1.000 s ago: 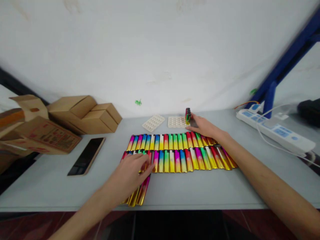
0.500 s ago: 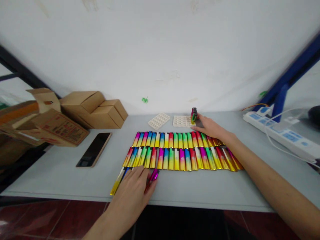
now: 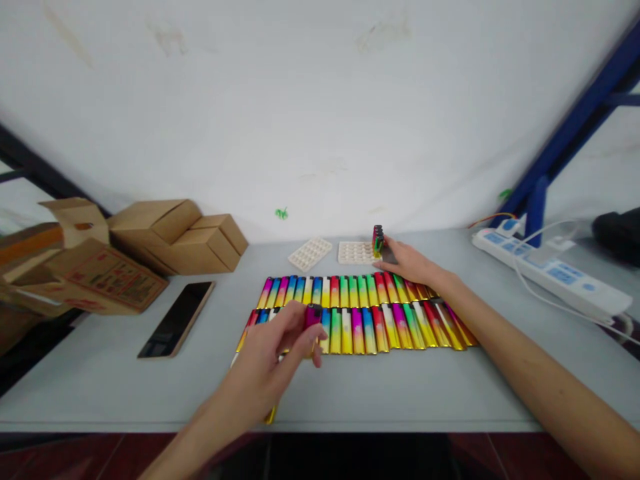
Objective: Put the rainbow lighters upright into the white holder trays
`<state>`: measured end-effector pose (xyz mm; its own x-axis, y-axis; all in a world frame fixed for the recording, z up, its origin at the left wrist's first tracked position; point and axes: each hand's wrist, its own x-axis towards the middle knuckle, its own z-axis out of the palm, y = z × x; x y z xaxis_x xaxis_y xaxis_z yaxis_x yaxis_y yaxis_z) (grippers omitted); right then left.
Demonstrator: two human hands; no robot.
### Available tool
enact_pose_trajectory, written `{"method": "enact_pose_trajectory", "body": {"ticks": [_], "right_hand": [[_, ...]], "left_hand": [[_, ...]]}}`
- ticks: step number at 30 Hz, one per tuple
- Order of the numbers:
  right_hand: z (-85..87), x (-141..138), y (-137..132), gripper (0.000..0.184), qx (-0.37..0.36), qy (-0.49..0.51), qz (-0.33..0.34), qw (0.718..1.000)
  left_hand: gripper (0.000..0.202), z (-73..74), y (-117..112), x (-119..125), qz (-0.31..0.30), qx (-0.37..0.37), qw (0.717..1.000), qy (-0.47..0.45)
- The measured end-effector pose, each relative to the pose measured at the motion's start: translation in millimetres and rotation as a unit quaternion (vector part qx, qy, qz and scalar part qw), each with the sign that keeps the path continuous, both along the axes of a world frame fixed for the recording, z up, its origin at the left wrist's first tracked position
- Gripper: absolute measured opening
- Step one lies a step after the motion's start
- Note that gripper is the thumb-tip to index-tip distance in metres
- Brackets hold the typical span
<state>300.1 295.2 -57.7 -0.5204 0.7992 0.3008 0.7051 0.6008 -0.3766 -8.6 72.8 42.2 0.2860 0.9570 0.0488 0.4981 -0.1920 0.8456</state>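
My left hand (image 3: 273,347) is closed on a purple lighter (image 3: 313,316), held upright over the lower row of lighters (image 3: 370,331). Its fingers hide part of that row, and a few lighters under the wrist are mostly covered. Farther back, my right hand (image 3: 407,260) grips the right end of a white tray (image 3: 354,253) full of small pockets, thumb in front and fingers behind. Several lighters (image 3: 377,241) stand upright in that end, close against the fingers. Between the hands lies the upper row of lighters (image 3: 345,291), side by side in bright metallic colours.
A second white tray (image 3: 310,254) lies left of the first. At left are a phone (image 3: 177,320), cardboard boxes (image 3: 175,233) and an open printed carton (image 3: 110,273). A white power strip (image 3: 555,273) with cables runs along the right. The wall rises behind the table (image 3: 350,393).
My left hand has risen from the front of the table and moved forward, lifting the purple lighter upright. My right hand stays at the tray. The view has shifted slightly.
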Motion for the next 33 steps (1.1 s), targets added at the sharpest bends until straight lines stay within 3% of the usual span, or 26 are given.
{"method": "enact_pose_trajectory", "body": {"ticks": [2, 4, 8, 12, 16, 20, 33], "right_hand": [[-0.1, -1, -1, 0.069, -0.001, 0.009, 0.001, 1.000], [0.1, -1, -1, 0.068, -0.003, 0.017, 0.001, 1.000], [0.1, -2, 0, 0.070, -0.006, 0.018, -0.006, 1.000], [-1.0, -1, 1, 0.073, -0.001, 0.020, -0.003, 1.000], [-1.0, 0, 0, 0.075, -0.006, 0.008, -0.012, 1.000], [0.8, 1, -2, 0.077, -0.014, -0.003, -0.017, 1.000], [4.9, 1, -4, 0.067, -0.022, -0.013, -0.013, 1.000]], "left_hand": [[0.021, 3.4, 25, 0, -0.035, -0.015, 0.996, -0.078], [0.028, 6.9, 53, 2, -0.059, -0.002, 0.994, -0.094], [0.027, 14.6, 102, 6, -0.071, 0.052, 0.993, -0.072], [0.031, 10.2, 127, 5, -0.025, 0.108, 0.994, 0.003], [0.048, -8.2, 133, -4, 0.031, 0.125, 0.992, 0.011], [0.048, -21.3, 130, -10, 0.064, 0.123, 0.990, 0.017], [0.036, -25.9, 113, 3, 0.060, 0.132, 0.986, 0.085]]}}
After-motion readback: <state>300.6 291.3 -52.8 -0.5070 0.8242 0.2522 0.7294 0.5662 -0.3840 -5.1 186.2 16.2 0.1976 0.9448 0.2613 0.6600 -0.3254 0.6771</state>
